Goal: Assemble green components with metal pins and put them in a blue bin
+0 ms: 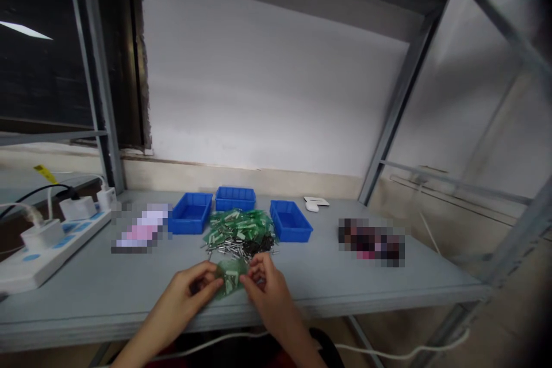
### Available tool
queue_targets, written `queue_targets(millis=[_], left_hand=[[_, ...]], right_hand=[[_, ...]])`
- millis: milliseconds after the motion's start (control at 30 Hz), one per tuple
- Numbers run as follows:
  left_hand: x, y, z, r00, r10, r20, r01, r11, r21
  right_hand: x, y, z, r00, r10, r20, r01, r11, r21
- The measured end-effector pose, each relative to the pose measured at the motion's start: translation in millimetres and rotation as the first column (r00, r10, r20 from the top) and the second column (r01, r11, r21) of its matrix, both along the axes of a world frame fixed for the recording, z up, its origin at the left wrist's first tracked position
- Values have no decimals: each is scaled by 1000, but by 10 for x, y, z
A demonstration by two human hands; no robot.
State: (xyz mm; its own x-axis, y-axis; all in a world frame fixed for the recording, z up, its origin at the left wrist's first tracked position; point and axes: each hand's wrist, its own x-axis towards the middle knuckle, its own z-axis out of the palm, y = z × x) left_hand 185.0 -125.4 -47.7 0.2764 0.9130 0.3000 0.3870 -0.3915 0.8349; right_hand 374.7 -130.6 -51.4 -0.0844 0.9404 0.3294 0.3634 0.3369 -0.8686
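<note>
Green bag held taut between two hands

Our left hand [196, 290] and right hand [267, 284], fingers pinched closed, grip opposite sides of the green bag [230, 277] at lower centre of the frame, probably to keep it spread above the tabletop [323, 282].

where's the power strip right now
In the head view, the power strip is at the far left of the table, with white plugs in it, left of the pixelated pink-and-white patch.
</note>
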Motion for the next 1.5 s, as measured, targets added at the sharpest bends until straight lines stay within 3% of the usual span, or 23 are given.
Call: queue_targets(millis=[133,333,533,700,933,1067,1300,1500], left_hand=[[61,-53,69,1000,-25,-2,25,999,43],[74,-120,142,978,-206,-24,207,975,82],[23,-37,9,988,-8,154,3,999,33],[43,-31,30,996,-81,49,83,995,-46],[37,-65,35,988,-71,136,86,991,-105],[30,-60,9,982,-31,184,54,992,-117],[32,-59,20,982,-19,190,42,992,-119],[26,-61,14,985,-25,173,47,992,-121]], right_hand=[[9,-107,89,994,80,78,-82,996,22],[33,-109,77,981,108,161,-121,990,71],[87,-44,26,984,153,93,-151,988,-23],[94,-37,25,982,184,28,-183,982,-46],[83,-47,56,976,214,-49,-216,976,-33],[85,-42,46,985,172,-7,-172,985,-24],[75,-16,9,978,204,-48,-206,977,-55],[47,-46,54,980,145,-133,-162,978,-129]])
